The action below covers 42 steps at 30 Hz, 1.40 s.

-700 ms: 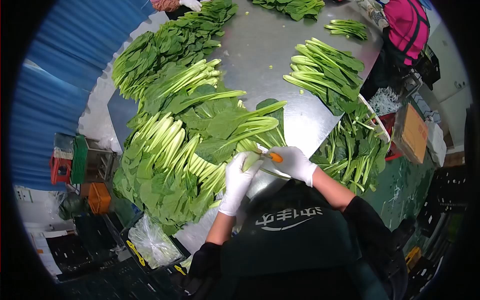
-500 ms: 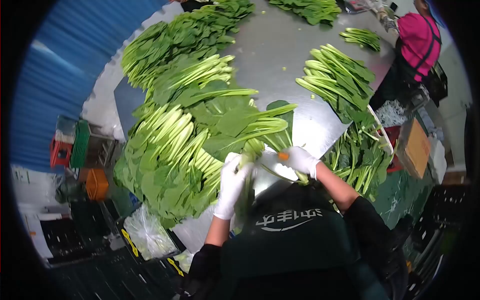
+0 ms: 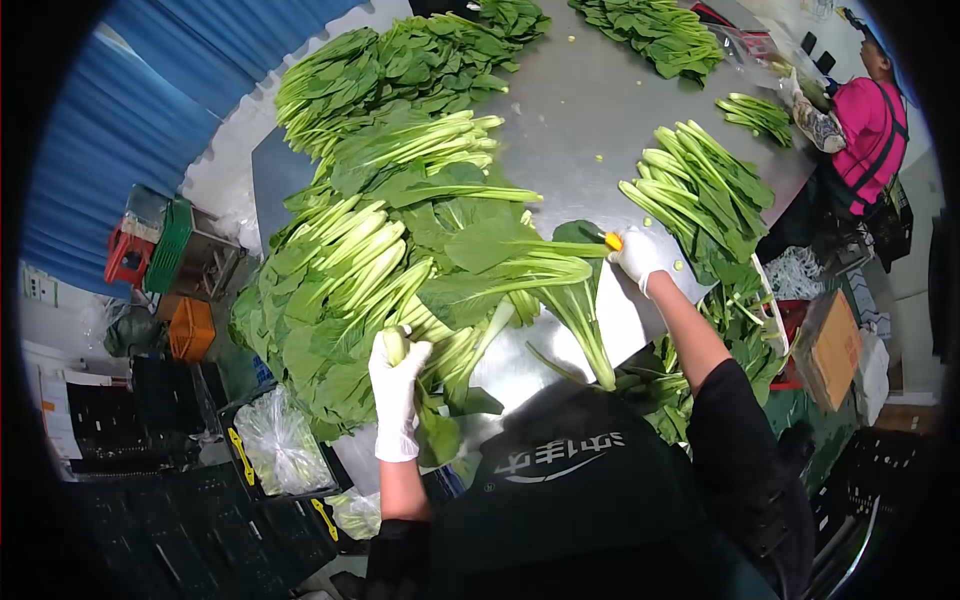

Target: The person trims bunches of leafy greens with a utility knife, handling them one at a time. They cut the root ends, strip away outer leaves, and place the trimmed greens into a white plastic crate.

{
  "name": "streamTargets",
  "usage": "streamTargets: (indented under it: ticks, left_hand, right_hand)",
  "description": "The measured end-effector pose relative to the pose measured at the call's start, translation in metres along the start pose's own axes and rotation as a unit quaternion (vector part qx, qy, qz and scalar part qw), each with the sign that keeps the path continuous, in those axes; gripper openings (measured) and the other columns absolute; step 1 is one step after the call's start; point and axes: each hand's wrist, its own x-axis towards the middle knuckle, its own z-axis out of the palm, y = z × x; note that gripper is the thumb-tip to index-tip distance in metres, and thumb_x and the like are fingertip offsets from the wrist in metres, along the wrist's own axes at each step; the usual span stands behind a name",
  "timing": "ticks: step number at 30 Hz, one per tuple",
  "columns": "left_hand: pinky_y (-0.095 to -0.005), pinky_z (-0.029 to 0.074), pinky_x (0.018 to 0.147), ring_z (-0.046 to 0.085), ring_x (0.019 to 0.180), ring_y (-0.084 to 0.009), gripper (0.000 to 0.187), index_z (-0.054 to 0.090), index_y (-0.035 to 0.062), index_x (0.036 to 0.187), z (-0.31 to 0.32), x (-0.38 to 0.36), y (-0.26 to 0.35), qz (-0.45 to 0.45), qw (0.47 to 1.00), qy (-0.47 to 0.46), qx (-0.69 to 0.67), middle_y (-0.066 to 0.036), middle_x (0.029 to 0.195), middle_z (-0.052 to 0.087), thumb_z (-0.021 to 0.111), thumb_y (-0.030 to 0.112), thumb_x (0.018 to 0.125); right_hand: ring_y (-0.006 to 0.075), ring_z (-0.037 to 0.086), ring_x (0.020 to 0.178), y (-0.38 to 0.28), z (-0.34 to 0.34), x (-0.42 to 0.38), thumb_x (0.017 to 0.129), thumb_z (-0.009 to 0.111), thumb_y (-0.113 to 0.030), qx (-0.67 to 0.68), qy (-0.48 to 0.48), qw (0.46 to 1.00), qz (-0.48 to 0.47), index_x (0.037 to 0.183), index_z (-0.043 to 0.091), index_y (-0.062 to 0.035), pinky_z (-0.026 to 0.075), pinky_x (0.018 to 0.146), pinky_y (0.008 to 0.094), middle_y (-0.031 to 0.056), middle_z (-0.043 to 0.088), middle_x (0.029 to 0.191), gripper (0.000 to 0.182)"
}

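Note:
My left hand [image 3: 398, 380], in a white glove, is closed around a stalk of leafy greens [image 3: 395, 347]. Its pale stem end pokes up above the fingers, and a leaf dangles beneath the hand. Over the metal table, my white-gloved right hand [image 3: 640, 257] grips a small orange tool [image 3: 613, 241]; the rest of it is hidden by the fingers. Between the hands lie loose greens [image 3: 545, 270], their stems pointing right and toward me. A big heap of the same greens [image 3: 330, 290] spreads beside and beyond my left hand.
A stack of greens [image 3: 700, 190] lies at the right, with more in a container [image 3: 770, 310] below. Small cut bits dot the metal table [image 3: 560, 130]. A person in pink [image 3: 868, 130] works at the far right. Bagged greens [image 3: 285, 445] sit in a crate at lower left.
My left hand has moved left and down, bringing a stalk with it. My right hand has shifted up and right, away from the left, still holding the orange tool. The view has tilted slightly.

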Motion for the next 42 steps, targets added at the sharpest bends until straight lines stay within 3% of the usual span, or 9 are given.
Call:
streamTargets:
  ticks: [2,4,6,14,20,23,26,39,42]
  left_hand:
    - [-0.0234,0.045,0.062,0.051,0.065,-0.008,0.025,0.059,0.0053,0.096,0.012,-0.005,0.011,0.028,0.993,0.001,0.118,0.001,0.075,0.057,0.073,0.011,0.076]
    - [-0.0232,0.044,0.06,0.05,0.064,-0.0071,0.02,0.06,0.0046,0.09,0.029,-0.009,0.013,0.11,0.958,0.008,0.266,-0.001,0.074,0.058,0.073,0.005,0.074]
    - [-0.0295,0.049,0.062,0.06,0.063,-0.0199,0.02,0.062,0.0065,0.088,0.051,-0.019,0.019,0.193,0.916,-0.02,0.35,-0.011,0.076,0.062,0.072,0.011,0.071]
    - [-0.0352,0.051,0.062,0.062,0.078,-0.0259,0.033,0.062,0.0128,0.095,0.126,-0.026,0.02,0.467,0.758,-0.127,0.438,-0.006,0.097,0.062,0.07,0.021,0.064]
    - [-0.0331,0.048,0.057,0.054,0.072,-0.0202,0.025,0.059,0.0121,0.092,0.123,-0.018,0.028,0.509,0.695,-0.152,0.485,-0.001,0.083,0.054,0.062,0.014,0.066]
    - [-0.0366,0.047,0.06,0.054,0.074,-0.0267,0.028,0.063,0.012,0.088,0.101,-0.025,0.046,0.427,0.797,-0.117,0.411,-0.005,0.082,0.06,0.073,0.012,0.062]
    - [-0.037,0.046,0.065,0.054,0.075,-0.0282,0.021,0.064,0.0097,0.086,0.088,-0.024,0.051,0.358,0.85,-0.122,0.367,-0.007,0.08,0.059,0.073,0.013,0.068]
    - [-0.0332,0.045,0.069,0.056,0.073,-0.0248,0.02,0.064,0.0023,0.086,0.048,-0.033,0.03,0.172,0.957,-0.138,0.188,-0.01,0.08,0.06,0.073,0.009,0.07]
    - [-0.0294,0.046,0.074,0.058,0.077,-0.0174,0.021,0.063,0.0009,0.089,0.017,-0.032,0.034,0.14,0.98,-0.078,0.114,-0.008,0.085,0.064,0.073,0.008,0.072]
  right_hand:
    - [0.033,0.06,0.085,0.002,-0.003,-0.007,0.07,0.071,-0.008,-0.035,0.002,0.999,-0.014,0.1,0.062,-0.003,0.047,0.078,0.0381,0.0164,0.061,0.095,0.033]
    - [0.0302,0.062,0.081,-0.002,-0.006,-0.022,0.073,0.069,-0.007,0.233,0.022,0.972,-0.034,0.098,0.061,-0.0005,0.048,0.074,0.035,0.0154,0.063,0.085,0.028]
    - [0.0127,0.062,0.071,-0.028,-0.035,-0.051,0.079,0.065,-0.005,0.522,-0.066,0.85,0.001,0.088,0.057,-0.0022,0.046,0.061,0.0235,0.0059,0.064,0.08,0.012]
    - [0.0087,0.055,0.053,-0.089,-0.057,-0.115,0.085,0.064,-0.014,0.726,-0.188,0.643,0.156,0.094,0.056,-0.0043,0.044,0.049,0.0187,0.0097,0.064,0.076,0.016]
    - [0.011,0.052,0.051,-0.111,-0.051,-0.141,0.088,0.06,-0.019,0.705,-0.243,0.658,0.106,0.086,0.058,-0.0052,0.04,0.046,0.023,0.0048,0.06,0.069,0.014]
    - [0.0093,0.056,0.056,-0.127,-0.071,-0.151,0.09,0.059,-0.022,0.599,-0.195,0.773,0.076,0.089,0.06,-0.0049,0.042,0.05,0.0226,0.0013,0.062,0.074,0.017]
    - [0.0264,0.061,0.066,-0.134,-0.047,-0.156,0.085,0.064,-0.021,0.31,0.034,0.933,-0.181,0.098,0.061,-0.0057,0.048,0.06,0.0314,0.0116,0.062,0.077,0.02]
    - [0.0371,0.061,0.078,-0.139,-0.015,-0.135,0.084,0.06,-0.023,0.174,-0.136,0.958,-0.184,0.102,0.062,-0.0074,0.048,0.069,0.0426,0.019,0.063,0.086,0.024]
    - [0.0372,0.062,0.08,-0.116,0.005,-0.117,0.084,0.059,-0.025,-0.011,-0.232,0.966,-0.116,0.101,0.065,-0.0078,0.048,0.071,0.0431,0.0203,0.064,0.085,0.025]
